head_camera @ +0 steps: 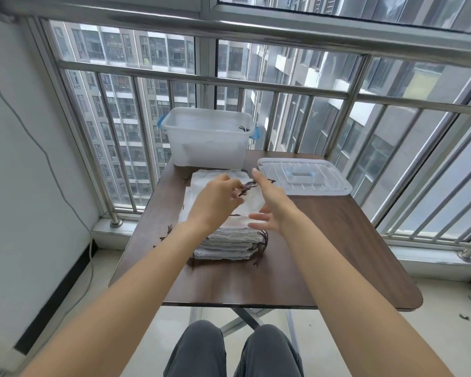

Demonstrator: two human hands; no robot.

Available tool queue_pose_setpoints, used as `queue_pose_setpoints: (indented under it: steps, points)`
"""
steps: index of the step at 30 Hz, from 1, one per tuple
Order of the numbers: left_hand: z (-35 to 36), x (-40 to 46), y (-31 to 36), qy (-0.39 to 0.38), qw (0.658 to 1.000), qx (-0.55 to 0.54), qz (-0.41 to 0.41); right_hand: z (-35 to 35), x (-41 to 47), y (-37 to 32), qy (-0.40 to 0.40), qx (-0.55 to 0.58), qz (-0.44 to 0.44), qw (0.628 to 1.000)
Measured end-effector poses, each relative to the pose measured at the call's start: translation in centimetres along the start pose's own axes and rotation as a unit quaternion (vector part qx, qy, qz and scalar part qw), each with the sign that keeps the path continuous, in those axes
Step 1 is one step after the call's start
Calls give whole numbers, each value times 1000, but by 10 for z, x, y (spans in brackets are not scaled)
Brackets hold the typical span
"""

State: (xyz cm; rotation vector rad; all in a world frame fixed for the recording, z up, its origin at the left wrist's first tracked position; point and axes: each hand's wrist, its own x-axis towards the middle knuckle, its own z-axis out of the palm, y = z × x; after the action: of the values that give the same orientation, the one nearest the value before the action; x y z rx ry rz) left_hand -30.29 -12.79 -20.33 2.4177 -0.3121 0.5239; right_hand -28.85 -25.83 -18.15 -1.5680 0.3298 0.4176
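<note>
A stack of white cloth drawstring bags [226, 244] with dark brown cords lies on a brown table [324, 254]. Above the stack, my left hand [215, 202] pinches the dark cord [246, 186] of the top bag [252, 201]. My right hand [269, 205] hovers beside it with fingers spread; its upper fingertip is at the cord, its lower fingers over the bag's near edge. Whether the right hand grips the cord is unclear.
A clear plastic bin [207, 140] with blue handles stands at the table's far edge, a dark cord showing inside. Its clear lid [303, 176] lies flat to the right. A steel railing [256, 85] and window run behind. My knees [234, 349] are below the table's near edge.
</note>
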Motion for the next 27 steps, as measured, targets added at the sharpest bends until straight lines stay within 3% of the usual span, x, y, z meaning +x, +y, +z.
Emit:
queue_pose_setpoints:
  steps: [3, 5, 7, 9, 11, 15, 18, 20, 23, 27]
  points:
    - [5, 1, 8, -43, 995, -33, 80, 2, 6, -7, -23, 40, -25, 999]
    - [2, 2, 7, -63, 992, -78, 80, 2, 12, -9, 5, 85, -46, 995]
    - [-3, 4, 1, -23, 994, -105, 19, 0, 14, -10, 29, 107, -63, 992]
    - [-8, 9, -15, 27, 990, -98, -94, -5, 14, -13, 31, 136, -88, 986]
    - [-9, 14, -34, 8, 973, -92, -209, -10, 10, -17, 19, 177, -106, 978]
    - [-7, 25, -45, -69, 899, -218, -373, -18, 10, -25, -30, 271, -133, 953]
    - [-17, 41, -37, -75, 819, -387, -417, -17, 14, -36, -36, 326, -134, 935]
    - [-25, 53, -37, -56, 787, -455, -412, -16, 16, -44, -34, 341, -145, 928]
    - [-41, 74, -40, 2, 790, -470, -395, -14, 26, -61, -33, 348, -149, 925]
    - [-59, 115, -55, 53, 829, -432, -350, -8, 61, -87, -25, 335, -153, 929]
